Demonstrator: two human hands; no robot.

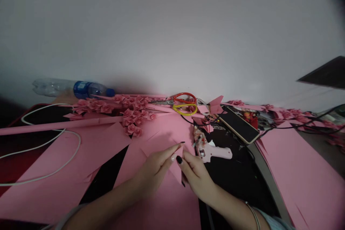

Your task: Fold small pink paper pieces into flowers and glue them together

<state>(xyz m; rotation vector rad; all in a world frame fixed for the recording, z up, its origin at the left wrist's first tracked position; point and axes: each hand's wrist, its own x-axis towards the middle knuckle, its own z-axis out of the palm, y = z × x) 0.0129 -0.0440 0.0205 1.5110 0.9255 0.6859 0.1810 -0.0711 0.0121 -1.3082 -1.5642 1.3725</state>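
Between my two hands is a small folded piece of pink paper [176,173], pinched near its upper end. My left hand [154,168] grips it from the left with thumb and forefinger. From the other side, my right hand [196,174] closes on it, with the dark-nailed thumb pressed against the paper. Part of the folded piece is hidden behind the fingers. Beneath both hands lies a large pink paper sheet [161,210]. A pale pink glue gun [215,152] rests just right of my right hand.
Scissors [184,109] with red and yellow handles lie ahead among pink paper roses [133,118]. A phone [239,125] is at the right. A plastic bottle [83,89] lies by the wall. Pink sheets [304,172] cover the right side, and a white cable [72,165] loops at left.
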